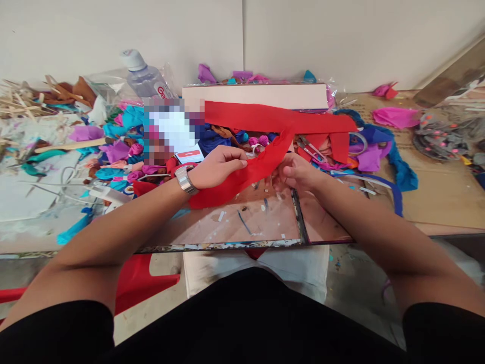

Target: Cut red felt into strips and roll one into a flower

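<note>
A long red fabric strip [244,177] slants over the table in front of me. Its lower left end is wide, and its upper end reaches the red cloth behind. My left hand [217,166], with a metal watch [185,179] on the wrist, pinches the strip between thumb and fingers. At the strip's right edge, my right hand [297,172] is curled in with its fingers against the fabric; the fingertips are partly hidden and blurred. Another flat red cloth piece [261,117] lies behind. Scissors [310,149] rest near the right hand, partly on reddish fabric.
A bottle [146,76] stands at the back left, beside a lit, partly blurred screen [170,129]. Coloured fabric bits [117,151] are heaped to the left, with wooden sticks [22,103] farther out. A long pale box [253,96] lies by the wall. Cardboard [439,197] covers the right.
</note>
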The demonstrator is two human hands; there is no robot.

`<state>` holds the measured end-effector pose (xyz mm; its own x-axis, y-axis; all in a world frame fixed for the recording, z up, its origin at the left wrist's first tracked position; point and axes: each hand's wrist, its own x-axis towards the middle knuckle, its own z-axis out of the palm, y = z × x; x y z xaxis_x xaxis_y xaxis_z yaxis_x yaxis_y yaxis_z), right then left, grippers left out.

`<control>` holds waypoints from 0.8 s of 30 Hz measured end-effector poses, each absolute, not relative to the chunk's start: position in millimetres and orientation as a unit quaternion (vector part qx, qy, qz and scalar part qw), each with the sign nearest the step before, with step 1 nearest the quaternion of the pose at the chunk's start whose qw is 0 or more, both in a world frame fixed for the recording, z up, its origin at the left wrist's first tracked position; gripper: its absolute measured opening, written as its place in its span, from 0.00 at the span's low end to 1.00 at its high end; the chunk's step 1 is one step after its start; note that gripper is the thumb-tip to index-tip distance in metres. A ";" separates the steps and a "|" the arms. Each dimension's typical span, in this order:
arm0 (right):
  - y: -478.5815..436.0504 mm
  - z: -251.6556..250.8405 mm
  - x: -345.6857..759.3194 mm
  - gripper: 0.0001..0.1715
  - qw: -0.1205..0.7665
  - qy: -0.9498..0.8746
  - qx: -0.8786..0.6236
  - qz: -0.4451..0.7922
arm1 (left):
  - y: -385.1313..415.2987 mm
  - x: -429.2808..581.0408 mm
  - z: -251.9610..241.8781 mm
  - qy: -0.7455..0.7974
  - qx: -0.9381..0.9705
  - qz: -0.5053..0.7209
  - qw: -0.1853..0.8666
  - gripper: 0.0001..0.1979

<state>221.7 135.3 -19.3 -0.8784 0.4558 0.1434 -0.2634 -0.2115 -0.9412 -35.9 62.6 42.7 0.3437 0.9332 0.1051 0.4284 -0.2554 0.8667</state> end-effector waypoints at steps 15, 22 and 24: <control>125.8 -19.4 218.6 0.19 0.229 -0.646 -0.062 0.726 | 56.7 -28.7 43.2 0.399 0.744 0.328 0.425 0.14; 132.5 -2.5 231.1 0.22 0.051 -0.669 -0.118 0.732 | 59.5 -33.1 37.1 0.443 0.744 0.315 0.389 0.15; 133.9 12.2 237.4 0.24 -0.060 -0.698 -0.073 0.710 | 58.9 -33.8 34.3 0.457 0.761 0.295 0.354 0.15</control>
<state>237.4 133.9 12.2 -0.9820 0.0171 -0.1882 0.1879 -0.0191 -0.9820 -33.8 58.9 34.3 0.4092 0.9038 0.1253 0.4862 -0.3322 0.8082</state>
